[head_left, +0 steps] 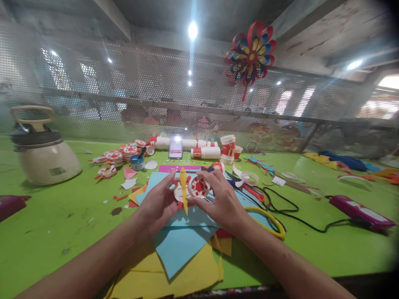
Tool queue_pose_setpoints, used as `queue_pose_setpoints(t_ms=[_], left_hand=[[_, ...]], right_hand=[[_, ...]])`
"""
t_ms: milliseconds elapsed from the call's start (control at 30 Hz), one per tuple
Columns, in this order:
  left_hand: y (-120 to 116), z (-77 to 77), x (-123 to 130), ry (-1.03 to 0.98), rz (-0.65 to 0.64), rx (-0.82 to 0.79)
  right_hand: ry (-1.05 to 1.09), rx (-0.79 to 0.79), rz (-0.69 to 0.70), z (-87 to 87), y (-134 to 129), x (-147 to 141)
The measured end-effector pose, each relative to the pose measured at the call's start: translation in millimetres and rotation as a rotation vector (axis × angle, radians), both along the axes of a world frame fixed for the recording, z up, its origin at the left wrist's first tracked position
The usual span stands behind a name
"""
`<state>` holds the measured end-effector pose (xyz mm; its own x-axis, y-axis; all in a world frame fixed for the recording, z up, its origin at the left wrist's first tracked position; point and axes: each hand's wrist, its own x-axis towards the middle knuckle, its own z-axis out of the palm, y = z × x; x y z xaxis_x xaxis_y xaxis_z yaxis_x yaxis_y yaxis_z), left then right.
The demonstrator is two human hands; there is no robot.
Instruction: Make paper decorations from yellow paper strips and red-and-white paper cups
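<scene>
Near the middle of the view, my left hand (162, 200) has its fingers closed at the left edge of a white paper piece with red marks (178, 192). A yellow pointed paper strip (183, 189) with small eye-like dots lies upright across that piece. My right hand (222, 200) pinches a round white piece with a red pattern (198, 187) between thumb and fingers, right beside the yellow strip. Both hands are above light blue paper sheets (181, 245). Whether the round piece and the left piece are joined cannot be made out.
Behind the hands stand a phone (176, 148), paper cups (227, 146) and a blue jar (137, 162). Decorated pieces (114, 156) and a kettle (46, 155) are left. Scissors with yellow handles (274, 220), black cable and a purple device (361, 212) lie right.
</scene>
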<state>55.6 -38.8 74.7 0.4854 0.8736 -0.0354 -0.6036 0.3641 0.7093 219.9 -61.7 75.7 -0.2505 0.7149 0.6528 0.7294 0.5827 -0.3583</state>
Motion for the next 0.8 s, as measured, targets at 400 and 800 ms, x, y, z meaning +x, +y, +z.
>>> queue_pose_setpoints(t_ms=[400, 800], left_hand=[[0, -6.6, 3, -0.052, 0.008, 0.049], [-6, -6.7, 6, -0.011, 0.069, 0.091]], right_hand=[[0.001, 0.061, -0.006, -12.1, 9, -8], [-0.078, 0.121, -0.074, -18.0, 8, -16]])
